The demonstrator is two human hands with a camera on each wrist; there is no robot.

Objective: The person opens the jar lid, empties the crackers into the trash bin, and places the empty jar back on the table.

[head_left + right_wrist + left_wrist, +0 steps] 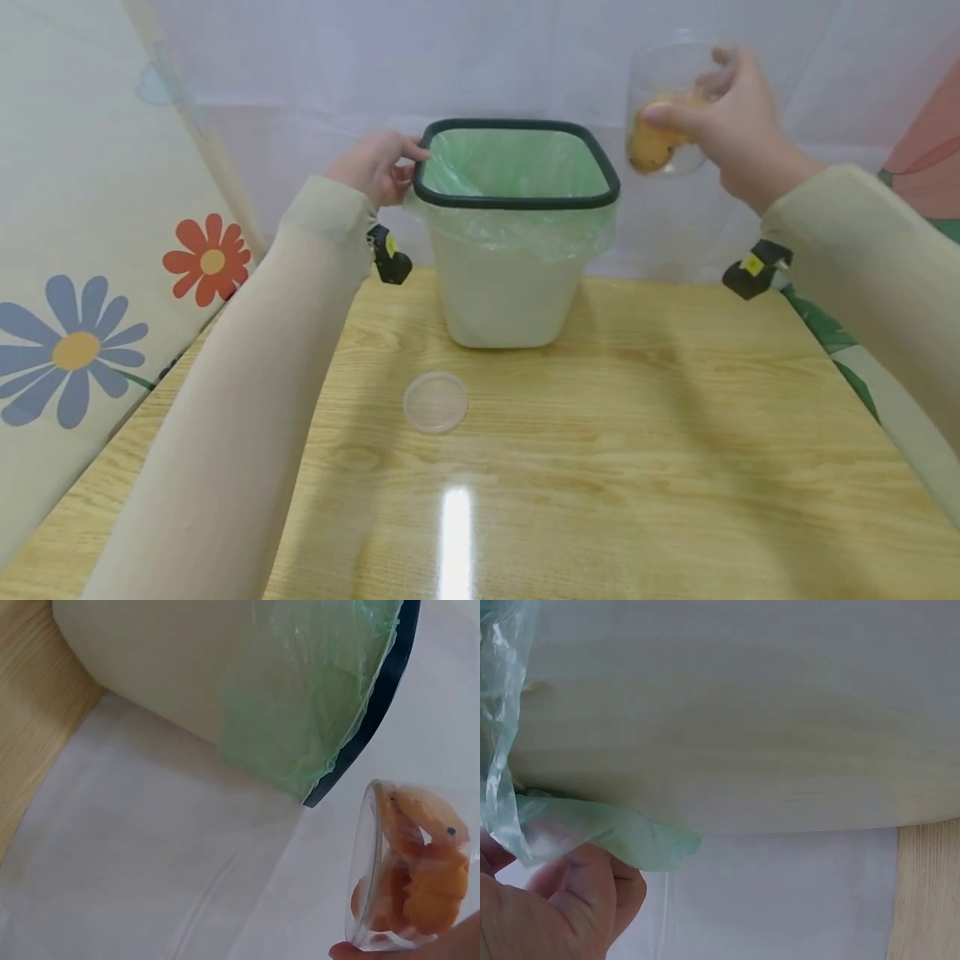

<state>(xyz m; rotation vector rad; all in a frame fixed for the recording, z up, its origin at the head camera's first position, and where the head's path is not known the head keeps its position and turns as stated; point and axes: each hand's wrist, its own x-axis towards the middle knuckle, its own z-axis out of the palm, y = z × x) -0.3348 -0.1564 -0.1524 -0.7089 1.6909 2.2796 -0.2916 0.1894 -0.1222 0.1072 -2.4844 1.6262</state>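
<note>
A white trash bin (510, 292) with a dark rim (517, 202) stands upright on the table, lined with a thin green bag (517, 162). My left hand (378, 167) grips the bin's rim on its left side; in the left wrist view the curled fingers (592, 892) are beside the hanging edge of the bag. Up in the air to the right of the bin, my right hand (742, 125) holds a clear plastic jar (643, 79). Inside it are several orange, rounded pieces (435, 892), some with dark specks.
A round clear lid (435, 402) lies on the wooden table (600, 467) in front of the bin. Pale cloth (337, 58) hangs behind, and a flower-printed sheet (45, 208) borders the left side. Each sleeve carries a small black wrist device (390, 254).
</note>
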